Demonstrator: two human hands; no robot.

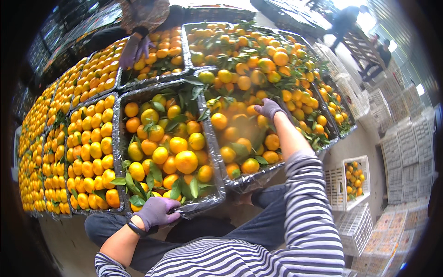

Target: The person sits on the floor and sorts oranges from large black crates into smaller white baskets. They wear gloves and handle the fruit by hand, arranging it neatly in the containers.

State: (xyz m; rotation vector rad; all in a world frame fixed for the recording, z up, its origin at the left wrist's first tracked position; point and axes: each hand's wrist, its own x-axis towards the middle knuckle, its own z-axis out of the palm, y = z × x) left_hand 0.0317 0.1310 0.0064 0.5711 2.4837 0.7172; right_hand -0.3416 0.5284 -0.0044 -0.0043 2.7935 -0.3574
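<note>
My left hand (157, 213), in a purple glove, is at the front rim of a plastic-lined crate (221, 194) of loose mandarins. Its thumb and forefinger lie either side of a dark bit at the rim; whether this is the rim or a small tool is unclear. Mandarins (186, 162) with green leaves (175, 188) fill that crate in a jumble. Over the neighbouring lined crate (238, 185) to the right reaches my right hand (270, 109), also gloved. Its thumb and forefinger are apart above mandarins (271, 142), with no fruit visible between them. A blurry haze covers part of this crate.
Crates of mandarins in neat rows (91, 150) stand to the left. Across from me, another person's gloved hands (135, 50) work over a crate. White plastic baskets (408, 152) are stacked at right; one basket (367, 180) holds mandarins. More people (346, 24) are in the background.
</note>
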